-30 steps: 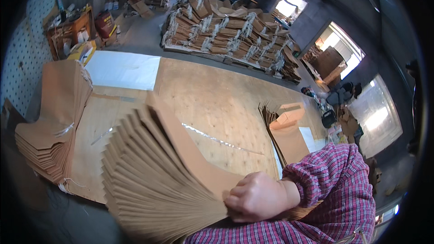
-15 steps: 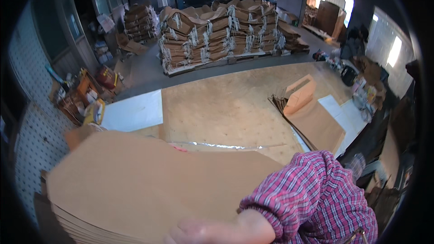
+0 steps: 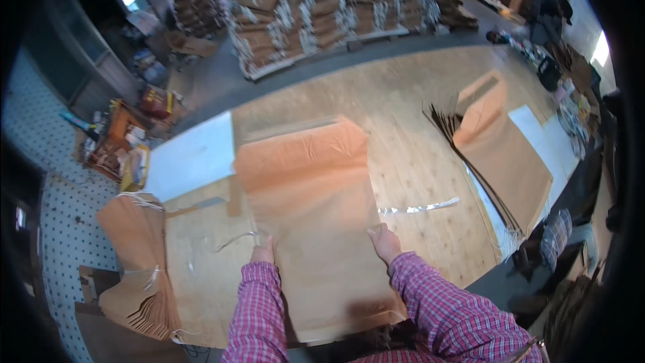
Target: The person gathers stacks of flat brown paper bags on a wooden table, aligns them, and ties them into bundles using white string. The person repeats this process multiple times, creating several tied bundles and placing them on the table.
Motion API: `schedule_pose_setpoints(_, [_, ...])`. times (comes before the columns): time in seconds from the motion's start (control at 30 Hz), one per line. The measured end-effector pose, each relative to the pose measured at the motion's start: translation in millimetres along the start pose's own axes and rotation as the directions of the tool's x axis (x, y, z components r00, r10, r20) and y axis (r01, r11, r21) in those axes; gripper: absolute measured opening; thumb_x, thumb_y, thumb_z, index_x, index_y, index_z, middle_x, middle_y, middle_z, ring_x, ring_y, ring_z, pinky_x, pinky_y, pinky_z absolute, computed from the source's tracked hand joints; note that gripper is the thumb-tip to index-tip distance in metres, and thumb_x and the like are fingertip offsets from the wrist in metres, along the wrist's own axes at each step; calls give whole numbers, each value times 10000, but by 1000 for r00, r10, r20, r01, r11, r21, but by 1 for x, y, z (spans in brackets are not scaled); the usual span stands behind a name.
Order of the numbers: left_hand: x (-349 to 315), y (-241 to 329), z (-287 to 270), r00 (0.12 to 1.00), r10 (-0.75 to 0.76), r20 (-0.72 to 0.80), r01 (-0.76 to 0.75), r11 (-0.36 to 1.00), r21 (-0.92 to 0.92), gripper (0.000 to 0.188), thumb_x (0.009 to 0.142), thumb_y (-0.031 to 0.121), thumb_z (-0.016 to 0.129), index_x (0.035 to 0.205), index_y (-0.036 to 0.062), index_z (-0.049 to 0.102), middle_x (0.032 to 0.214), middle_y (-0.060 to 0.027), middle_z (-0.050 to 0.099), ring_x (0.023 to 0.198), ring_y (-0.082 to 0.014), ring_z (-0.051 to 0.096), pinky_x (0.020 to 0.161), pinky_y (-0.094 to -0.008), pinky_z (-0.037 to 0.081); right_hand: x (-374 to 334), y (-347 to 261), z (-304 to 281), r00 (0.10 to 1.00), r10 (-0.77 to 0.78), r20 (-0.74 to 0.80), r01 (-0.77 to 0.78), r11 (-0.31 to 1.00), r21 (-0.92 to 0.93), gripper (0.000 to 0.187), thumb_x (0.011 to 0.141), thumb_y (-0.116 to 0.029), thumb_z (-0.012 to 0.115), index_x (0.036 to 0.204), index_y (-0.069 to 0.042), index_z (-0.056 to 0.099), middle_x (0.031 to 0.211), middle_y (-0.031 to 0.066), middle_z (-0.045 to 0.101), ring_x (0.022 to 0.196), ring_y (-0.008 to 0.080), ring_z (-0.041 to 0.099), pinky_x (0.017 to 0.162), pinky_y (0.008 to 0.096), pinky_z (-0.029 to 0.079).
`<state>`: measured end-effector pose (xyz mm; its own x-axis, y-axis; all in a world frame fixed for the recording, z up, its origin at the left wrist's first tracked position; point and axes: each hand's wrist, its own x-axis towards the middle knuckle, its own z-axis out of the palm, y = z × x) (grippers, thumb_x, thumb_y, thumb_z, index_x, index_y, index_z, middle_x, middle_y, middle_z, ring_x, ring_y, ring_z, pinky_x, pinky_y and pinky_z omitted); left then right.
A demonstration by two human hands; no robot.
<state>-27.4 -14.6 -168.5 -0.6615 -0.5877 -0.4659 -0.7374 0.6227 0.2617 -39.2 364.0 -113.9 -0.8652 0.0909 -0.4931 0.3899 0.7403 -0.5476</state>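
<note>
Bare pale wood covers much of the counter [image 3: 416,117], with a pallet load of brown bundles [image 3: 329,17] standing on the floor beyond its far edge. Squarely in front of the person lies a wide brown paper bag [image 3: 316,228], its folded end pointing away and its near end reaching about the counter's front edge; whether more layers sit under it cannot be told. The left hand [image 3: 263,250] has its grip closed around the left side edge, and the right hand [image 3: 385,243] pinches the right edge at nearly the same height, thumb on top, fingers underneath hidden. Handling it well probably means keeping both grips level and lightly taut, so the paper stays flat and neither side creases or skews. Most open room lies straight ahead and to the right, past the bag's far end. Leftward, the bare stretch ends at a tied bag bundle [image 3: 138,269] near the counter's edge, with a white sheet [image 3: 191,158] beyond; rightward, another bag stack [image 3: 507,154] sets the limit. Shiny tape [image 3: 420,208] lies just beside the right hand and could snag a sliding edge, and the near end has little support to spare.
</note>
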Motion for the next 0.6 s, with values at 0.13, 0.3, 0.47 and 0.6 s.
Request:
schedule_pose_setpoints(0.13, [-2,-53,34,999,48,13,-46,989,-141,866,902,691,521,1205,-115,609,1168,-322,650,1096,-424,642,971,-478,479,33,77,65,985,-95,-142,89,995,-46,583,955,-414,590,1317,23,455,991,273,693,928,464,667,800,522,528])
schedule_pose_setpoints(0.3, [-81,-131,27,973,125,193,-47,929,-366,734,895,576,644,1175,-102,625,1087,-235,707,1057,-334,673,933,-405,505,31,71,57,983,-153,-97,159,986,59,418,940,-285,551,1259,-15,551,1035,273,688,990,467,648,852,516,512])
schedule_pose_setpoints(0.47, [-152,-174,33,945,170,281,-48,918,-394,741,905,581,627,1196,-101,623,1125,-224,706,1096,-348,662,959,-417,498,21,67,34,997,-78,-29,80,995,67,381,946,-287,493,1127,0,667,1117,268,676,1095,446,617,912,499,489])
schedule_pose_setpoints(0.6, [-180,-173,55,952,110,286,-37,967,-251,736,905,572,633,1209,-98,615,1155,-273,678,1126,-397,640,973,-441,494,-1,67,25,998,-57,2,57,998,7,422,957,-332,472,1158,-16,667,1098,272,681,1080,441,631,903,487,495])
